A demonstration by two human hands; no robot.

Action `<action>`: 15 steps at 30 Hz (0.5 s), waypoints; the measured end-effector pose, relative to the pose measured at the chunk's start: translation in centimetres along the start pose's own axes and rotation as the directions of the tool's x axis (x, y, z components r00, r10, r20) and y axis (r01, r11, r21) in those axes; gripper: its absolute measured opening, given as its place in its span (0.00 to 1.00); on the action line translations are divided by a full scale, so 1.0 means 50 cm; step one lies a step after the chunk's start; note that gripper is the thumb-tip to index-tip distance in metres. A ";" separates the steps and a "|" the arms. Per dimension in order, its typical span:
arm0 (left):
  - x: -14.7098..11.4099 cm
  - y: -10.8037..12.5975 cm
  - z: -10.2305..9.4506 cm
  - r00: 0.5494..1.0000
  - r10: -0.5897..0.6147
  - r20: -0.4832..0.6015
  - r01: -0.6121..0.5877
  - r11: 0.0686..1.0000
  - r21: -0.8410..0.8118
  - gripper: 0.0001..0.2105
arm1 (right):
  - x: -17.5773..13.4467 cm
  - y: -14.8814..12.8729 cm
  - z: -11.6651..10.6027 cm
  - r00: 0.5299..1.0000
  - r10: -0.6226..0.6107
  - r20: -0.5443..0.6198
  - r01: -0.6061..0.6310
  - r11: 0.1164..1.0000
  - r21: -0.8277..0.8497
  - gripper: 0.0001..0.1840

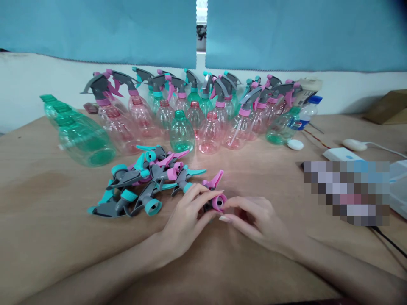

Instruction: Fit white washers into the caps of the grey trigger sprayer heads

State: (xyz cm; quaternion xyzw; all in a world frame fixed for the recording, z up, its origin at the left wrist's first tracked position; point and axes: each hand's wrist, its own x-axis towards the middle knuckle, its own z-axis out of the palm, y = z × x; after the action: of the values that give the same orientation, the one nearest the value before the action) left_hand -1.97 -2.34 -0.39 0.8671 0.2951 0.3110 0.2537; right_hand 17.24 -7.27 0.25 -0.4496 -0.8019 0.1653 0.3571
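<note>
A trigger spray head [218,202] with a pink collar and pink trigger is between my two hands, its collar opening facing me. My left hand [187,216] is closed around its grey body, which the fingers partly cover. At the collar's right rim, the bent index finger and thumb of my right hand [254,214] pinch the edge. Just left of my left hand lies a pile of loose spray heads [152,178], grey with teal or pink collars and triggers.
Behind the pile stand several pink and green bottles, including an uncapped green bottle [182,133] and an uncapped pink bottle [209,133]. Others carry spray heads. More green bottles [85,144] lean at the left. A blue-capped bottle [308,112], white devices [343,156] and cables are at the right.
</note>
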 end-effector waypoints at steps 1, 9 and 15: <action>0.000 0.000 0.000 1.000 -0.005 0.001 0.005 1.000 -0.006 0.14 | -0.001 0.001 0.002 1.000 -0.009 -0.006 0.009 1.000 0.009 0.13; 0.000 0.006 -0.004 1.000 -0.013 -0.007 0.013 1.000 -0.006 0.15 | 0.006 0.009 -0.006 1.000 -0.014 -0.025 0.010 0.990 -0.141 0.14; 0.000 0.010 -0.007 0.999 -0.041 -0.034 0.041 0.999 -0.007 0.15 | 0.009 0.006 -0.013 0.998 -0.065 -0.001 0.064 0.987 -0.148 0.14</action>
State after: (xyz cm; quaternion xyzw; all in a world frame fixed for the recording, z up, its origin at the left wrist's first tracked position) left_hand -2.04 -2.59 0.15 0.8545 0.3162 0.3217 0.2578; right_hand 17.74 -6.76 0.72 -0.4492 -0.8250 0.0926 0.3301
